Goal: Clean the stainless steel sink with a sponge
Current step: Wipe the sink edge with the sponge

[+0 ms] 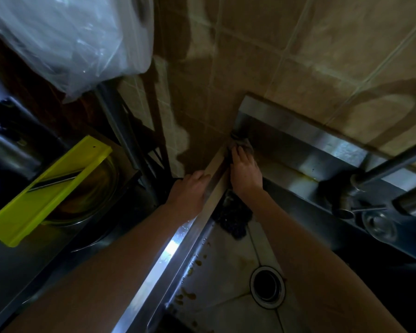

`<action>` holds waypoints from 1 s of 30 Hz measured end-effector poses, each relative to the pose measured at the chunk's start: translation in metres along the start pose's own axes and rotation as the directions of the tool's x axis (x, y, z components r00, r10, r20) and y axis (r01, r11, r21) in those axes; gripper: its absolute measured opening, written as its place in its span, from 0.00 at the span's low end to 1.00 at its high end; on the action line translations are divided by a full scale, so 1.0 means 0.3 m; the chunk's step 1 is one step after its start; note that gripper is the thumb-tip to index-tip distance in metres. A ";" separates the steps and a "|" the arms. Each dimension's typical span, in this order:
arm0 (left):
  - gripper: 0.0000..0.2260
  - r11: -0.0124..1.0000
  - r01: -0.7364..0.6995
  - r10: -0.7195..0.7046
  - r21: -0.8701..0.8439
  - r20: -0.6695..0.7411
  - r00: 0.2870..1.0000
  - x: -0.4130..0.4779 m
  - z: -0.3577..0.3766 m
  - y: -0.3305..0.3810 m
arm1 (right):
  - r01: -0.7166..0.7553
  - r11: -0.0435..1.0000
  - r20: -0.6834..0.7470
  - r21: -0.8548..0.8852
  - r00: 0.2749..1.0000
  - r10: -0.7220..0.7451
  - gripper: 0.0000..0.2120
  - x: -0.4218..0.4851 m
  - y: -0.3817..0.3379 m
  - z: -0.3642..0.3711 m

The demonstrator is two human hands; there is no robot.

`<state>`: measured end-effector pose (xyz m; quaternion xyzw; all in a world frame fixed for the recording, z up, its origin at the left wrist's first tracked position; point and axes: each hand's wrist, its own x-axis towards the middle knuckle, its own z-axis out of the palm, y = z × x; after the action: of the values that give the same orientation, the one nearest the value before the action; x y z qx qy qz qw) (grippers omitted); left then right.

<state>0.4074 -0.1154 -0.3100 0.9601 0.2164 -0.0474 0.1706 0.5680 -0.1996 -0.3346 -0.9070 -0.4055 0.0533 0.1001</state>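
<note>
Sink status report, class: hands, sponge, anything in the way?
Left hand rests on sink rim. Right hand presses sponge into far corner. Dark wad lies in basin.

Silver sink (168,251), beige grid-tiled wall (322,44), lime-yellow tray (15,222), perhaps grey sponge (244,143)
</note>
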 end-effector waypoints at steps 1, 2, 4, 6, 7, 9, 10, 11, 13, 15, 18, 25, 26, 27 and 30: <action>0.19 1.000 -0.001 0.001 -0.005 -0.004 1.000 0.005 0.000 0.000 | -0.016 1.000 0.003 -0.004 1.000 0.016 0.27 -0.009 0.008 -0.003; 0.19 1.000 -0.001 0.001 -0.009 -0.007 1.000 0.010 -0.002 0.002 | -0.028 1.000 0.010 -0.012 1.000 0.028 0.29 -0.020 0.021 -0.006; 0.18 1.000 0.000 0.000 -0.011 -0.004 1.000 0.015 -0.007 0.010 | -0.052 0.998 0.034 -0.025 0.998 0.052 0.31 -0.043 0.053 -0.018; 0.19 1.000 -0.003 0.003 -0.001 0.007 1.000 0.016 -0.010 0.022 | -0.089 0.996 0.045 -0.014 0.995 0.089 0.32 -0.065 0.085 -0.031; 0.20 1.000 -0.006 0.006 0.009 0.008 1.000 0.016 -0.012 0.029 | -0.108 0.994 0.045 -0.004 0.993 0.108 0.32 -0.075 0.099 -0.039; 0.21 1.000 -0.018 0.018 0.025 0.002 1.000 0.018 -0.017 0.044 | -0.141 0.990 0.039 0.010 0.989 0.141 0.30 -0.092 0.124 -0.053; 0.21 0.999 -0.033 0.033 0.032 -0.004 0.999 0.018 -0.019 0.051 | -0.155 0.988 0.035 0.013 0.987 0.155 0.29 -0.100 0.135 -0.058; 0.21 0.997 -0.054 0.055 0.047 -0.008 0.998 0.020 -0.021 0.057 | -0.170 0.985 0.033 0.014 0.985 0.170 0.27 -0.108 0.147 -0.064; 0.21 0.992 -0.085 0.086 0.094 -0.002 0.996 0.023 -0.021 0.066 | -0.210 0.977 0.038 0.022 0.977 0.209 0.26 -0.124 0.172 -0.074; 0.22 0.989 -0.083 0.082 0.121 0.017 0.996 0.024 -0.013 0.070 | -0.247 0.968 0.031 0.039 0.969 0.246 0.25 -0.147 0.205 -0.081; 0.23 0.985 -0.080 0.075 0.154 0.036 0.997 0.026 -0.005 0.069 | -0.320 0.946 -0.011 0.045 0.947 0.321 0.24 -0.190 0.266 -0.093; 0.20 0.991 -0.067 0.065 0.113 0.021 0.998 0.041 -0.011 0.072 | -0.537 0.844 -0.011 0.018 0.844 0.537 0.30 -0.293 0.389 -0.109; 0.20 0.991 -0.065 0.063 0.115 0.018 0.998 0.043 -0.011 0.072 | -0.533 0.845 -0.002 0.028 0.846 0.534 0.33 -0.296 0.393 -0.106; 0.20 0.991 -0.062 0.061 0.117 0.017 0.998 0.045 -0.012 0.072 | -0.525 0.850 0.004 0.045 0.851 0.526 0.34 -0.294 0.393 -0.103; 0.19 0.990 -0.060 0.059 0.130 0.011 0.998 0.045 -0.011 0.072 | -0.474 0.873 -0.038 0.119 0.876 0.481 0.27 -0.271 0.383 -0.096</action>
<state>0.4288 -0.1271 -0.3025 0.9751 0.1836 -0.0598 0.1094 0.6025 -0.3391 -0.3310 -0.9736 -0.1622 0.0678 0.1453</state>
